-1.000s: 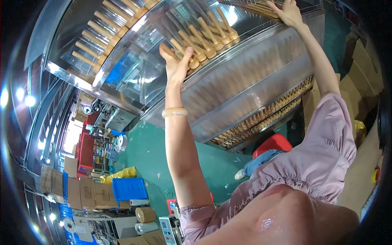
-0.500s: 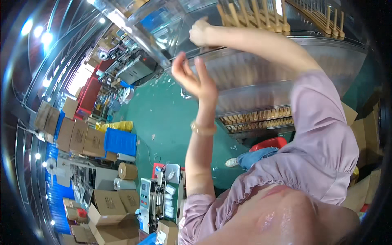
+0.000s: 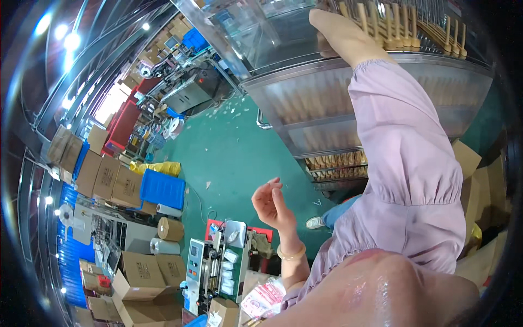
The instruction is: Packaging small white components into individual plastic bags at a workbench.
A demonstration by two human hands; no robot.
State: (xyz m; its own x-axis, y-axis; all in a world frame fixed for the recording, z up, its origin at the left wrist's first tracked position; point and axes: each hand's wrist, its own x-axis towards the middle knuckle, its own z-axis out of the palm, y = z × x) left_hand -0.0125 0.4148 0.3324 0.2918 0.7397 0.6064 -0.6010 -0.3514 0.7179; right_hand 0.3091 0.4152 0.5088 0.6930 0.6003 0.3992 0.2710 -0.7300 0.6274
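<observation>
Wooden spoons [image 3: 406, 27], roughly ten, under right hand [image 3: 335, 30]; left hand [image 3: 272, 204] empty.

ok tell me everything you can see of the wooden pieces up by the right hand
The wooden pieces are pale tan sticks with rounded, wider ends, looking like small wooden spoons. They lie side by side in a neat row, roughly parallel, on top of a metal machine with ribbed steel sides. The right hand rests at the left end of the row, touching the nearest ones. More of the same pieces show in a lower slot of the machine.
</observation>
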